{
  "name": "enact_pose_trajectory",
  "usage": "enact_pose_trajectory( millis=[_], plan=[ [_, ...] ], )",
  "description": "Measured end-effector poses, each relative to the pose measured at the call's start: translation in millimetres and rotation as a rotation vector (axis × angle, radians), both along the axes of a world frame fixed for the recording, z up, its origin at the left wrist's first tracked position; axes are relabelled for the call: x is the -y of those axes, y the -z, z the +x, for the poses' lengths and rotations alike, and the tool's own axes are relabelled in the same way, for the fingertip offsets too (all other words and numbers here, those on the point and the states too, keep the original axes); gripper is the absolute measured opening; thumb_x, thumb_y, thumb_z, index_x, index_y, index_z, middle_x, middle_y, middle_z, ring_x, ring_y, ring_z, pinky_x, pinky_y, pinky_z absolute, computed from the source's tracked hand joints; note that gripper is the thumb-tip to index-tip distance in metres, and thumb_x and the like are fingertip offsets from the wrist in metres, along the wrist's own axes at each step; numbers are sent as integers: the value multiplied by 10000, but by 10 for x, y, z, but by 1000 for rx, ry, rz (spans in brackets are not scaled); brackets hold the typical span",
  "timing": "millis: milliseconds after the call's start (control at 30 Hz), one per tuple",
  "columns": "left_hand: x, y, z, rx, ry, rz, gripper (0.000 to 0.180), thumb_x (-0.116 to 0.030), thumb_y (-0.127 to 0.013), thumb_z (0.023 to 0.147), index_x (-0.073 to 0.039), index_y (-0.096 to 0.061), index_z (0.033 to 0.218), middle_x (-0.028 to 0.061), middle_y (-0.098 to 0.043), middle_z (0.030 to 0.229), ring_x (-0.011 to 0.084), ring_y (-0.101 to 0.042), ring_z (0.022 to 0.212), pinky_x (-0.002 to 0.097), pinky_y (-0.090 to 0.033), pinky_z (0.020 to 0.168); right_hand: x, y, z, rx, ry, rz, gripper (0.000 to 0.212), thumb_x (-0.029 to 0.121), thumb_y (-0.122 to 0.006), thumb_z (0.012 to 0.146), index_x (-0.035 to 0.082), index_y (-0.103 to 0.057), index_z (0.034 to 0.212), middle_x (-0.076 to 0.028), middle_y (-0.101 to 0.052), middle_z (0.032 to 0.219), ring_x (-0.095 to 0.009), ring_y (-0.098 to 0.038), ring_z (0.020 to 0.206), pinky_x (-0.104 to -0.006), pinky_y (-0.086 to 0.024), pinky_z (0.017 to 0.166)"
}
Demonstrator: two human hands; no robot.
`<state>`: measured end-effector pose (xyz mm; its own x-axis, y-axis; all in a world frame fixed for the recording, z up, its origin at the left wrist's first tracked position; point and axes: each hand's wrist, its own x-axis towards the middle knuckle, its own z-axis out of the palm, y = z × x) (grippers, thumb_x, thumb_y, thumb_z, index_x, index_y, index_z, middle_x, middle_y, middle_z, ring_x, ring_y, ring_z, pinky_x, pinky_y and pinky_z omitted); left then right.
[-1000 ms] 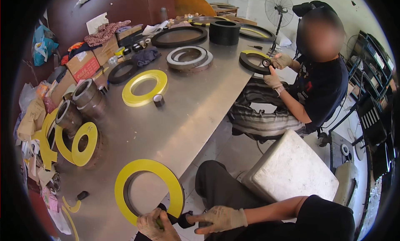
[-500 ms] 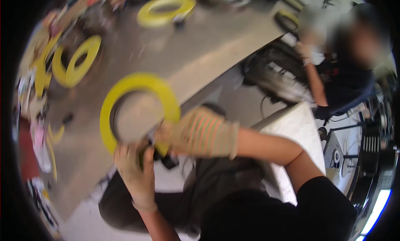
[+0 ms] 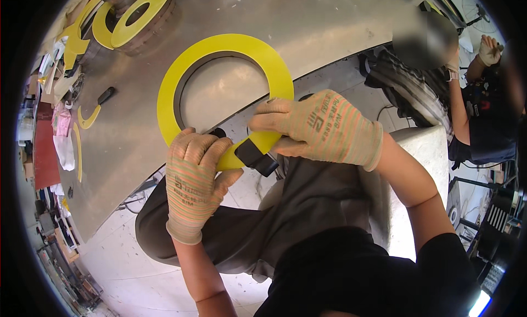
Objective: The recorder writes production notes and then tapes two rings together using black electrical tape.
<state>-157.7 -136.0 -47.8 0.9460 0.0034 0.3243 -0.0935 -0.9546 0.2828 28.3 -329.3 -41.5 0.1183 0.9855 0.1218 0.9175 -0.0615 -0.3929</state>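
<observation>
A large flat yellow ring [image 3: 269, 64] with a dark inner wall lies partly on the table, and its near side sticks out past the table's edge. My left hand [image 3: 197, 180], in a striped knit glove, grips the ring's near left part with the fingers over it. My right hand [image 3: 324, 125], gloved alike, holds the near right part, thumb below and fingers on top. Between the two hands a black strip [image 3: 250, 152] crosses the yellow face, and a dark end juts out below the ring. Whether one hand also holds the strip is hidden.
More yellow rings [image 3: 144, 15] stand at the far left of the metal table [image 3: 126, 119]. A dark-handled tool [image 3: 107, 95] and a curved yellow offcut [image 3: 88, 119] lie left. A white block [image 3: 422, 163] stands by my right arm. Other people [image 3: 488, 103] are at the right.
My view has shifted, so the ring and hands sit further right. My right hand has opened up more of the ring's near side to view, showing the black strip across it.
</observation>
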Motion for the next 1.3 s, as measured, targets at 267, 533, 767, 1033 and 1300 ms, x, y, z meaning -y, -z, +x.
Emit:
enact_pose_trajectory(
  millis=[267,533,767,1033,1300],
  plan=[
    [129,-185,68,-43,-43,-219,411,-328,-797,769,-65,-680,1062,95,-587,1039,338,-525,1083,459,-429,979,-8,-8,56,5,-30,-61,444,402,-631,907,178,-571,1286,8,-598,1269,-249,-675,966,-383,-545,770],
    [180,5,138,113,-296,-94,213,-186,-781,799,-94,-723,982,76,-640,1018,286,-583,932,421,-452,854,-30,-5,49,-4,-50,-55,444,409,-626,910,188,-581,1293,22,-596,1276,-242,-684,958,-379,-546,769],
    [652,598,-338,199,-646,-1336,642,-614,-457,1009,-1,-570,1164,48,-581,869,75,-378,580,208,-283,499,-9,55,91,-34,-48,17,430,389,-642,907,195,-599,1288,25,-609,1267,-243,-683,951,-375,-550,779],
    [494,517,69,283,-375,-1936,463,-455,-664,943,-10,-635,1068,27,-577,804,57,-366,526,200,-255,448,5,15,89,18,-70,26,427,370,-655,901,153,-587,1264,-29,-586,1214,-255,-654,970,-399,-521,828],
    [608,431,137,200,-668,-1682,470,-442,-688,900,16,-636,994,-35,-422,581,48,-320,433,222,-194,422,88,34,65,-53,7,-15,400,330,-660,888,189,-608,1259,22,-624,1229,-272,-683,846,-375,-545,787]
  ],
)
